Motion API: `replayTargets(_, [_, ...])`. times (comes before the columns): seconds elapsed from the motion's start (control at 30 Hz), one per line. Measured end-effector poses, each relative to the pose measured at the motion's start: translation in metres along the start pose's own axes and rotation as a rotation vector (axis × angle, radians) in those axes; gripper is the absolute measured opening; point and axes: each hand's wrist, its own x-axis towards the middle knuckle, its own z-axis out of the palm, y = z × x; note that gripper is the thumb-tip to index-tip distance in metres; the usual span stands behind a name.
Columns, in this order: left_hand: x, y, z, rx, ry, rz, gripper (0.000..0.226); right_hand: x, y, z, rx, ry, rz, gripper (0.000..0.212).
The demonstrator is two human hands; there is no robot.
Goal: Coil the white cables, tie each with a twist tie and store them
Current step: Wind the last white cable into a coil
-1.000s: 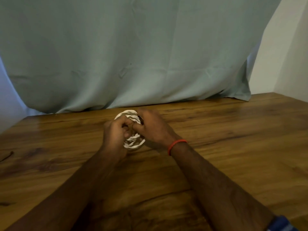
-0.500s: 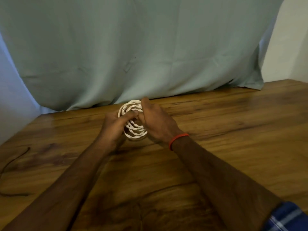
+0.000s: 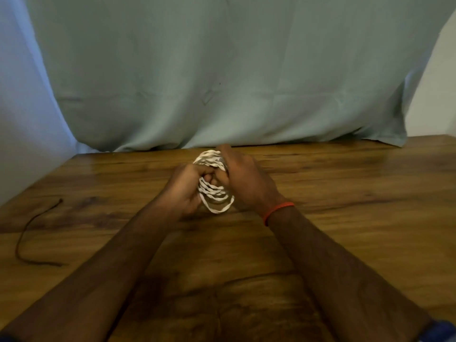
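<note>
Left hand [image 3: 183, 191]: fingers curled, gripping the left side of the coiled white cable [image 3: 215, 196], with the thumb reaching across towards the coil's middle. Right hand [image 3: 245, 181]: fingers curled round the coil's right side, one fingertip showing above its far edge. Both hands meet at the centre of the coil; what passes between the fingertips there cannot be made out.

The coiled white cable is held between the two hands, standing on edge, several loops visible. Its lowest loop sits at or just above the worktop [image 3: 345, 193]; contact cannot be confirmed.

A red wristband [image 3: 278, 211] circles the right wrist. A blue sleeve edge [image 3: 440, 333] shows at the lower right corner.

The worktop is wood-grained brown. A thin dark cord [image 3: 30, 234] lies loose on it near the left edge, well apart from the hands.

A pale green cloth [image 3: 222, 70] hangs behind the worktop's far edge, its hem touching the surface.
</note>
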Motion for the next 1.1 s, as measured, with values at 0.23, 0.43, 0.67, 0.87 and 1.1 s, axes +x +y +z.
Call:
replayTargets(0.23, [-0.008, 0.012, -0.013, 0.074, 0.0, 0.016, 0.036, 0.003, -0.008, 0.016, -0.176, -0.094, -0.004, 0.066])
replayTargets(0.43, [-0.014, 0.012, -0.009, 0.504, -0.002, 0.37, 0.02, -0.002, -0.03, 0.014, -0.167, -0.108, -0.135, 0.078])
replayTargets(0.67, [-0.012, 0.019, -0.021, 0.117, -0.291, 0.241, 0.059, -0.002, -0.018, 0.005, -0.028, 0.047, 0.1, 0.017])
replayTargets(0.87, [-0.008, -0.011, 0.003, -0.185, -0.244, 0.127, 0.033, -0.006, -0.021, 0.007, -0.037, 0.214, 0.239, 0.014])
replayTargets(1.1, [0.0, -0.012, -0.005, -0.228, -0.02, 0.156, 0.02, -0.008, -0.031, 0.011, 0.171, 0.144, 0.216, 0.017])
